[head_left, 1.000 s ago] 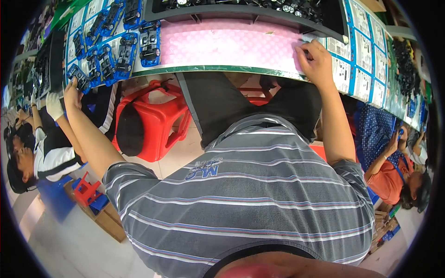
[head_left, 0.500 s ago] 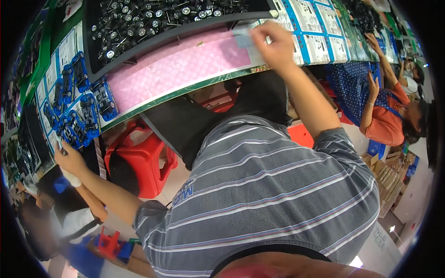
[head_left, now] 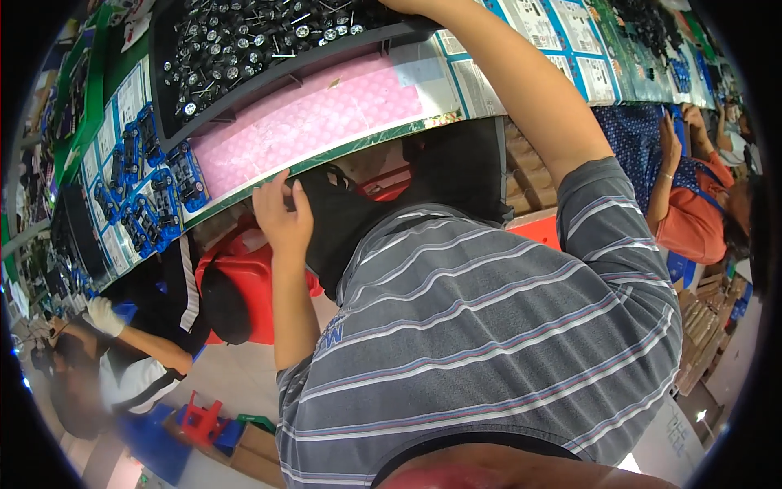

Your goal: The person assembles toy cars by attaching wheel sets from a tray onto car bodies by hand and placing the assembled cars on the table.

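Observation:
My left hand [head_left: 283, 213] is just in front of the table edge, its fingers apart and nothing in them. On the table, beyond it to the left, blue toy cars [head_left: 163, 194] lie grouped, several with wheels and dark undersides showing. My right hand [head_left: 410, 5] reaches over the front rim of a black tray [head_left: 244, 102]. The picture's upper edge cuts off its fingers, so what they touch is hidden. Many small black wheels on metal axles [head_left: 244, 41] fill the tray.
A pink patterned sheet [head_left: 301, 122] covers the table before the tray. Printed cards [head_left: 533, 41] lie at right. A red stool [head_left: 257, 281] stands below the table at left. One co-worker [head_left: 692, 208] sits at right; another with a white glove [head_left: 104, 316] is at left.
My left hand has come away from the blue toy cars, moving right to the table's front edge, fingers now spread. My right hand has moved up and left, from the pink sheet's end to the tray.

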`<state>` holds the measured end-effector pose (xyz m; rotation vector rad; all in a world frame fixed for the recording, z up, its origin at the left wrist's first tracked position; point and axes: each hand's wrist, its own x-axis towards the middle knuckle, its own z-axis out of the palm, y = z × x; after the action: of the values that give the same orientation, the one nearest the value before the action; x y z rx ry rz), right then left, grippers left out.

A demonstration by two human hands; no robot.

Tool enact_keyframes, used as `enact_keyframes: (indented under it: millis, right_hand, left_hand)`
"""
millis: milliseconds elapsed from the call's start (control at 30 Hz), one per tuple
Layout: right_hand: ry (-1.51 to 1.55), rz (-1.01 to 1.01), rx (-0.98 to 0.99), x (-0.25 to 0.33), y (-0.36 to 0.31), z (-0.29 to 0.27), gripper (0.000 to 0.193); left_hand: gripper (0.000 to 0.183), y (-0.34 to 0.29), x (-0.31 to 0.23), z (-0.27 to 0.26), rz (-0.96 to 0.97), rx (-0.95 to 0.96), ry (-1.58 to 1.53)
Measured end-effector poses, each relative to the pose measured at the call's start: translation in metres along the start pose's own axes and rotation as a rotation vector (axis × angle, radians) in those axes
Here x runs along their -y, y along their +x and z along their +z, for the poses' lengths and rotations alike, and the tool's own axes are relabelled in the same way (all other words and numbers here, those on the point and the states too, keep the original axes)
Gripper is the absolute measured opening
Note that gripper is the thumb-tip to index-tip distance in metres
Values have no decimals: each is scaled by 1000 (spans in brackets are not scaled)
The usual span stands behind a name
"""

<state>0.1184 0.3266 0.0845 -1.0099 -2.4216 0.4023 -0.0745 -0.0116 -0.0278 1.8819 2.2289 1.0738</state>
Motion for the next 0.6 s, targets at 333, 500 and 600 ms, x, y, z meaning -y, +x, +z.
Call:
enact_keyframes:
  millis: [333, 500, 600]
  right_hand:
    - [763, 470, -287, -49, -90, -51, 12]
    - [94, 296, -468, -159, -157, -4, 22]
    - [58, 211, -421, -131, -159, -1, 20]
  left_hand:
    - [28, -50, 21, 59, -108, 257, -75]
    - [19, -37, 21, 72, 130, 250, 57]
    - [19, -34, 17, 73, -60, 363, 63]
